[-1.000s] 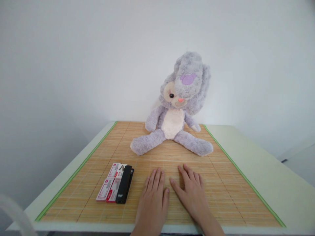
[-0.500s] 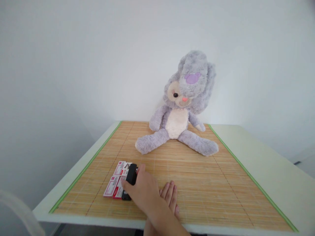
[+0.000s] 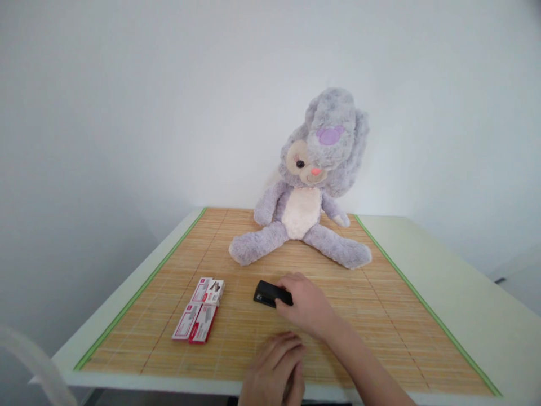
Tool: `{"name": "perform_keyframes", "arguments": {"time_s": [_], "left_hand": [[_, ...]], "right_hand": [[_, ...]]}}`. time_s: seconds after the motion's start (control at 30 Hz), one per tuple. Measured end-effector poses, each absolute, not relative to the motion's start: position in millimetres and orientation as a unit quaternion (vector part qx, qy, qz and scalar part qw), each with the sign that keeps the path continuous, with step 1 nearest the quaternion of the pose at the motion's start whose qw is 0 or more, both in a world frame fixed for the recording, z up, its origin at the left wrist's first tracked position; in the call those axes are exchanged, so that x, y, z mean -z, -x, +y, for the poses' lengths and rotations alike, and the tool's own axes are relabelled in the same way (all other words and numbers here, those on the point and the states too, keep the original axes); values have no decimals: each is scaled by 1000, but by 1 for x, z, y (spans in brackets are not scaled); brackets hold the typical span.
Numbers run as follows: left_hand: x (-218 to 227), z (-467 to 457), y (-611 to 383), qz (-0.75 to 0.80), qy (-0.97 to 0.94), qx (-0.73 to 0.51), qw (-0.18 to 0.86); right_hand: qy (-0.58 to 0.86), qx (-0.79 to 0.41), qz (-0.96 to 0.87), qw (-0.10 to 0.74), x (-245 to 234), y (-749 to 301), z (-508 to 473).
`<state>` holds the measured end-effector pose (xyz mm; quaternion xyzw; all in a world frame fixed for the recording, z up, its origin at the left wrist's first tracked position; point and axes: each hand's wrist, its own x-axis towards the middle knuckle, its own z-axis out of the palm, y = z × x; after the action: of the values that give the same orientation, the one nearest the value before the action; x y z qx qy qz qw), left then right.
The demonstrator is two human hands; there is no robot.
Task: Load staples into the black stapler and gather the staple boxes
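My right hand (image 3: 306, 301) is closed on one end of a black stapler (image 3: 273, 293), which lies sideways over the middle of the bamboo mat (image 3: 338, 349). Its other end points left, free of the fingers. Nearer me, my left hand (image 3: 274, 363) rests at the mat's front edge with fingers loosely curved and the thumb apart; I see nothing in it. To the left, several small white-and-red staple boxes (image 3: 198, 310) lie side by side in a block, touched by neither hand.
A grey plush rabbit (image 3: 302, 211) sits at the back of the mat, legs spread, one ear over its face. Green edging borders the mat on a white table (image 3: 422, 242). Behind stands a white wall (image 3: 169, 101). A pale curved band (image 3: 34, 361) shows at lower left.
My right hand has carried the stapler right, away from the boxes, and turned it sideways. My left hand has turned over from lying stretched out to a loose curve.
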<state>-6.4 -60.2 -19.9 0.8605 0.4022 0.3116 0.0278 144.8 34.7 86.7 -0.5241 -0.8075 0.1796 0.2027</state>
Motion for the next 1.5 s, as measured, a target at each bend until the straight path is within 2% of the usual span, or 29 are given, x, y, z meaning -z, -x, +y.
{"name": "perform_keyframes", "arguments": {"time_s": [0.2, 0.4, 0.6, 0.73, 0.87, 1.1, 1.23, 1.5], "left_hand": [[1, -55, 8, 584, -763, -277, -9], [4, -48, 1, 576, -784, -226, -51], [7, -49, -5, 593, -776, -209, -50], [8, -50, -5, 597, -773, -207, -46], [7, -50, -5, 599, -768, -218, -52], [3, -50, -10, 615, -755, -224, -49], [0, -51, -15, 628, -742, -229, -47], [-1, -49, -11, 618, -754, -220, -25]], "right_hand": [[483, -182, -836, 188, -95, -188, 30], [460, -192, -848, 179, -101, -193, 31], [457, -199, -847, 183, -95, -179, 42], [433, -183, -868, 158, -97, -160, 54], [409, -173, -886, 134, -119, -163, 59], [459, -221, -839, 190, -159, -228, 40], [507, -276, -789, 211, -140, -281, 27], [565, -398, -656, 305, -45, -336, 6]]}}
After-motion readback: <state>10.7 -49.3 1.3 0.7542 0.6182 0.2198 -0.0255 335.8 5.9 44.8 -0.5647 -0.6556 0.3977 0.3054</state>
